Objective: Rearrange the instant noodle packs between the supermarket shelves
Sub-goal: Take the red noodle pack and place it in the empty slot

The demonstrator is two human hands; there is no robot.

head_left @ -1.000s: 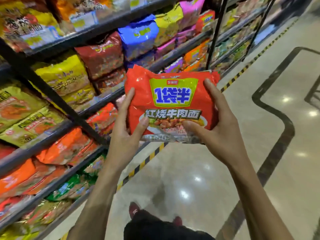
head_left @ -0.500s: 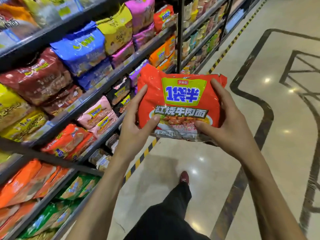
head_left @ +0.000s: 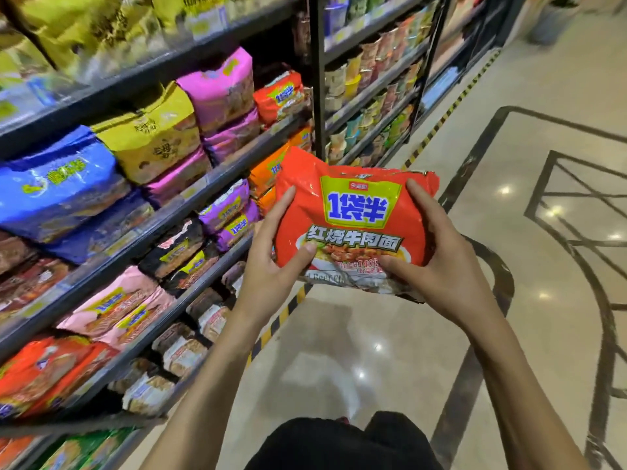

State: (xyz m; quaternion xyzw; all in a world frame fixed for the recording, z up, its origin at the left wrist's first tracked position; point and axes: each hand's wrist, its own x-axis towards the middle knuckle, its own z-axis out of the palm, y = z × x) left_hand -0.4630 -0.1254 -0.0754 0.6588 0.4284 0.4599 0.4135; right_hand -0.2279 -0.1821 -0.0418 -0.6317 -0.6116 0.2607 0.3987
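Polished beige supermarket floor (head_left: 509, 79) with dark inlaid lines, running past black metal shelving (head_left: 217, 174) on the left, tier upon tier of soft multipacks in blue, yellow, pink, purple and orange; cup noodles (head_left: 369, 86) in the bay beyond the upright.

Out over the aisle, clear of every shelf: large red crinkly plastic instant noodle multipack (head_left: 353, 218), yellow-green label panel with blue lettering, face up and tilted toward the camera. Gripped from both short sides. Left hand (head_left: 274, 266) cupping the lower left corner, thumb pressed flat on the printed face, fingers wrapped along the edge. Right hand (head_left: 441, 262) mirroring it, thumb on the lower front, fingers spread up the right edge.

Probably light for its bulk, puffy and yielding, film slick and prone to slide or crumple; brittle noodle blocks inside, so no squeezing. Best held as now, at opposite edges with palms underneath, not by the thin sealed seam.

Smaller matching red pack (head_left: 280, 96) on an upper shelf beside the pink ones, likely the right home.
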